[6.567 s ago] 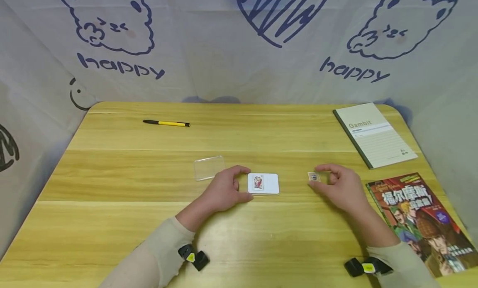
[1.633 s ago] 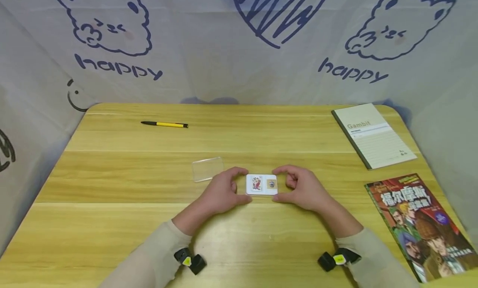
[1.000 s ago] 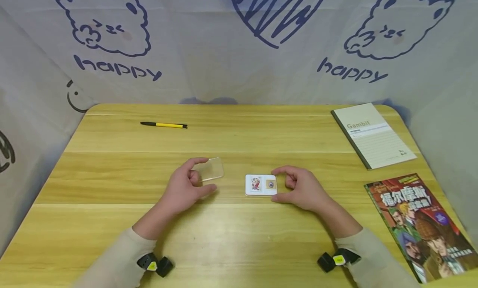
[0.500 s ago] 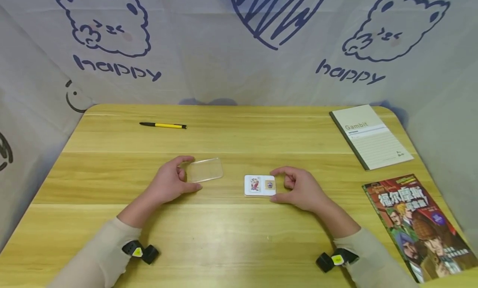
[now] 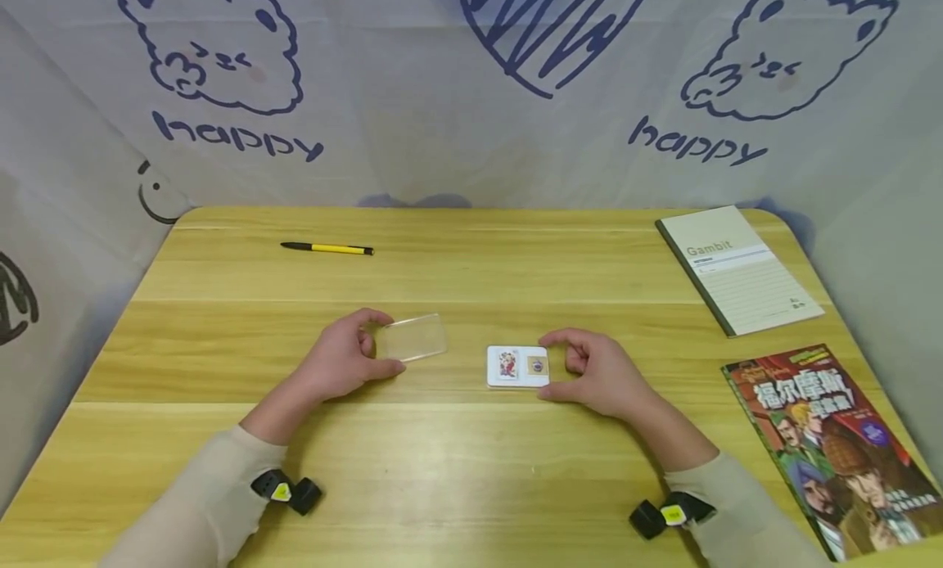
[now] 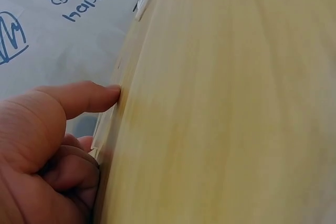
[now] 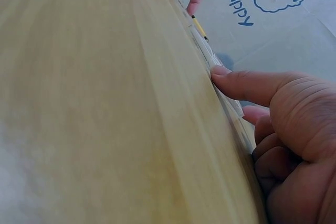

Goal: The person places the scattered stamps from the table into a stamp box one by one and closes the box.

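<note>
A small white rectangular case point(image 5: 521, 380) lies flat at the middle of the table. On its left half sits a little tile with a colourful figure point(image 5: 507, 362); on its right half, a small square piece with a dark round picture point(image 5: 538, 365). My right hand point(image 5: 607, 376) holds the case's right end between thumb and index finger, the other fingers curled in. To the left, my left hand point(image 5: 346, 357) grips a clear plastic lid point(image 5: 417, 337) by its left end, thumb on the near edge and index on the far edge.
A yellow and black pen point(image 5: 327, 248) lies at the back left of the wooden table point(image 5: 457, 486). At the right are a Gambit notebook point(image 5: 740, 269) and, nearer, a colourful comic-style book point(image 5: 832, 445). A white cloth with drawings point(image 5: 412, 101) hangs behind.
The small square piece, earlier pinched by my right hand, now lies on the case's right half. My right hand moved left to the case; my left went from the case to the clear lid.
</note>
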Motion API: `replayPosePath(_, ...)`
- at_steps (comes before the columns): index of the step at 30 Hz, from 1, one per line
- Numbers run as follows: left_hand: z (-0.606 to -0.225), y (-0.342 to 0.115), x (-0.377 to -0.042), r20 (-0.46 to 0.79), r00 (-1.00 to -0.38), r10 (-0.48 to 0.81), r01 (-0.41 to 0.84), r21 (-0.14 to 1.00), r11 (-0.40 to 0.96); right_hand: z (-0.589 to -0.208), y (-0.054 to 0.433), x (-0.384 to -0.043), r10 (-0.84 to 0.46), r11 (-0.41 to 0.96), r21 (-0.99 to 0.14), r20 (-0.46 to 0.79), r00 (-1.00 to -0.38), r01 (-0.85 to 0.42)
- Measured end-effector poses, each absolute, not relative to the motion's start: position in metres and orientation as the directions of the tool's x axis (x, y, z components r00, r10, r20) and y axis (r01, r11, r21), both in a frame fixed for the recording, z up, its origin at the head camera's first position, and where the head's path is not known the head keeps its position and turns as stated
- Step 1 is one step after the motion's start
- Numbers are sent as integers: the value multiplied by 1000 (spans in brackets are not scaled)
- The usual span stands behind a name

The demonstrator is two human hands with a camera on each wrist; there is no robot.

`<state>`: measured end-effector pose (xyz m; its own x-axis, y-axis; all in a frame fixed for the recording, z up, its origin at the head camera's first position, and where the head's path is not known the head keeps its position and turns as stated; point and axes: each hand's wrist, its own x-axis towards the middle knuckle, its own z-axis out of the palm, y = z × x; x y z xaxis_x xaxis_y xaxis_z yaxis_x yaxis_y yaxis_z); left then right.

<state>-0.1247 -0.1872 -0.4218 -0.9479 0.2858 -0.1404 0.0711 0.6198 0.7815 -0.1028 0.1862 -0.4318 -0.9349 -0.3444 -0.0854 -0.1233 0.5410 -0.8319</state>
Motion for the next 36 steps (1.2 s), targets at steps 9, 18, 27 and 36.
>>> replayPosePath(9,-424,-179,-122,-82,-955,284,112,789,604,-430,187,-102,-342,538,-836,-94,-935,-113)
replayPosePath(18,-425,-167,-117,-31,-967,254,108,852,513,-429,187,-102,-339,542,-833,-93,-936,-113)
replayPosePath(27,-429,-146,-114,-15,-956,293,101,921,377,-430,186,-104,-340,543,-833,-106,-934,-103)
replayPosePath(36,-429,-120,-112,20,-940,340,141,931,337,-430,185,-104,-338,545,-833,-109,-935,-100)
